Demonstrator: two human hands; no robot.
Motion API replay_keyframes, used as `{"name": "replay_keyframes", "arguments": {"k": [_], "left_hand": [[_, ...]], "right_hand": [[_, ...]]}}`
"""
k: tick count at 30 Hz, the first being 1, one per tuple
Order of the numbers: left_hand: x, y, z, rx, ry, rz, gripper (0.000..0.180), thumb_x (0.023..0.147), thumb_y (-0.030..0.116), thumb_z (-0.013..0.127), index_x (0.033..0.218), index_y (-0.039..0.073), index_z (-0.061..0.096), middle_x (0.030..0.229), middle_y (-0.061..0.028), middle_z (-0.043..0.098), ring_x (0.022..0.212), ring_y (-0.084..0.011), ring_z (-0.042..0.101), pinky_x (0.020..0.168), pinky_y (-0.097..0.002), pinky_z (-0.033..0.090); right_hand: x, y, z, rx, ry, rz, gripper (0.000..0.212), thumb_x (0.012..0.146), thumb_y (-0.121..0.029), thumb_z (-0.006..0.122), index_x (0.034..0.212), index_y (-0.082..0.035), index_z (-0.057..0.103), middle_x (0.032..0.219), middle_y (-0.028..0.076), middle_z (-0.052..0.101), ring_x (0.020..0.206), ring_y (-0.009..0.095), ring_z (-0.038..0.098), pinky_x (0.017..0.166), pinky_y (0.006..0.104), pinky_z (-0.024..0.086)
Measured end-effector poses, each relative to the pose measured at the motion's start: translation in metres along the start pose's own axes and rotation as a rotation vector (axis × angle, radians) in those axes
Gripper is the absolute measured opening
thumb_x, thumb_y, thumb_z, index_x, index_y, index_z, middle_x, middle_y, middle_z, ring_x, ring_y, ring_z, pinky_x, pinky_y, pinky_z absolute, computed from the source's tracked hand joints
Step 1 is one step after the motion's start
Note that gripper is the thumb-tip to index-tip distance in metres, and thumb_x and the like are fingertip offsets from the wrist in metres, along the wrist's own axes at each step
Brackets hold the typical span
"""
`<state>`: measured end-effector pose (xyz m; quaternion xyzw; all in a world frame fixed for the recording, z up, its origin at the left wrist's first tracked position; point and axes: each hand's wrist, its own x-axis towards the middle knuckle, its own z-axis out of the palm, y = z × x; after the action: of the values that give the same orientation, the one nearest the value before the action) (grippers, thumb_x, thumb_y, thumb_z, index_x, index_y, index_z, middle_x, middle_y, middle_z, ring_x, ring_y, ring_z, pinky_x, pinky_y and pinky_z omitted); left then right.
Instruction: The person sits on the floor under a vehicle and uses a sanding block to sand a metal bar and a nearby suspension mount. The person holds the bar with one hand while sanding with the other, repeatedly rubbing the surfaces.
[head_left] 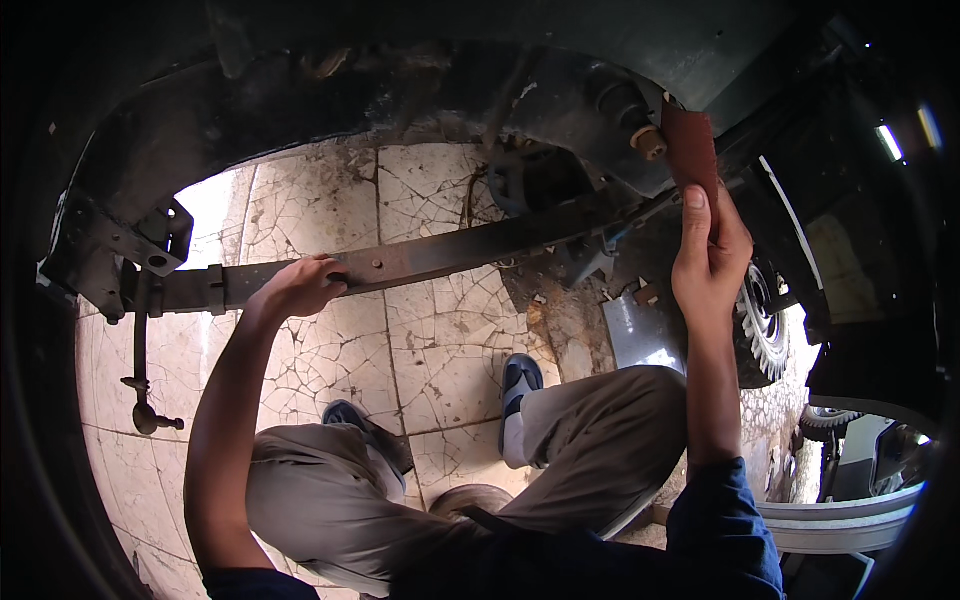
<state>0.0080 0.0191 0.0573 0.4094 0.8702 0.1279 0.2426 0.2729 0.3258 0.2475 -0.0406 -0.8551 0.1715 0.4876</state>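
Note:
My right hand [712,255] is raised at the right, its thumb and fingers closed on a reddish-brown piece of sandpaper [690,145] with one jagged edge. The sandpaper stands upright against the dark vehicle body, just right of a rusty bolt end [650,143]. At the left, my left hand [305,287] is wrapped over a long steel leaf spring [440,255], which runs across from the left bracket up toward the right. Some of the left fingertips are hidden behind the spring.
Dark vehicle bodywork [330,110] curves overhead. A link rod with a ball joint [147,415] hangs below the metal bracket [150,240]. My sandalled feet rest on cracked floor tiles [440,370]. At right lie a grey metal sheet [640,330] and a treaded wheel [765,325].

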Motion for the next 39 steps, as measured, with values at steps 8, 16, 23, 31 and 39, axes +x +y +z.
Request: {"name": "replay_keyframes", "arguments": {"k": [8,16,23,31,39], "left_hand": [[0.003,-0.007,0.005,0.020,0.026,0.027,0.037,0.093,0.028,0.058,0.124,0.007,0.060,0.123,-0.0146,0.059,0.116,-0.0317,0.057,0.099,-0.0380,0.046],[0.003,-0.004,0.004,0.018,0.022,0.028,0.036,0.094,0.025,0.058,0.124,0.005,0.060,0.123,-0.0158,0.060,0.116,-0.0319,0.057,0.099,-0.0383,0.046],[0.003,-0.010,0.008,0.017,0.042,0.060,0.036,0.093,0.024,0.059,0.124,0.005,0.060,0.121,-0.0168,0.060,0.114,-0.0325,0.059,0.098,-0.0385,0.047],[0.002,-0.001,0.002,0.021,0.024,0.027,0.037,0.093,0.024,0.059,0.124,0.005,0.061,0.122,-0.0164,0.059,0.116,-0.0320,0.058,0.099,-0.0382,0.046],[0.000,-0.002,0.002,0.037,0.024,0.032,0.037,0.094,0.026,0.059,0.125,0.006,0.060,0.122,-0.0160,0.059,0.115,-0.0316,0.058,0.098,-0.0379,0.047]], "right_hand": [[-0.001,-0.003,-0.003,0.016,-0.079,0.113,0.033,0.103,-0.019,0.052,0.125,0.004,0.060,0.099,0.001,0.065,0.086,0.004,0.051,0.080,0.0209,0.042],[-0.003,-0.007,-0.002,0.134,-0.035,0.092,0.035,0.104,-0.019,0.049,0.130,0.004,0.056,0.111,0.005,0.066,0.102,0.008,0.055,0.092,0.0230,0.041],[-0.002,-0.009,0.001,0.043,-0.068,0.172,0.033,0.101,-0.014,0.052,0.129,0.002,0.057,0.101,0.009,0.067,0.085,0.007,0.055,0.079,0.0232,0.045],[-0.001,-0.014,-0.001,-0.012,-0.077,0.139,0.031,0.101,-0.013,0.052,0.127,0.002,0.059,0.097,0.009,0.066,0.081,0.006,0.052,0.074,0.0227,0.044],[-0.001,-0.015,-0.003,-0.006,-0.073,0.089,0.034,0.103,-0.021,0.051,0.126,0.002,0.059,0.087,-0.002,0.059,0.077,0.003,0.044,0.068,0.0198,0.037]]}}
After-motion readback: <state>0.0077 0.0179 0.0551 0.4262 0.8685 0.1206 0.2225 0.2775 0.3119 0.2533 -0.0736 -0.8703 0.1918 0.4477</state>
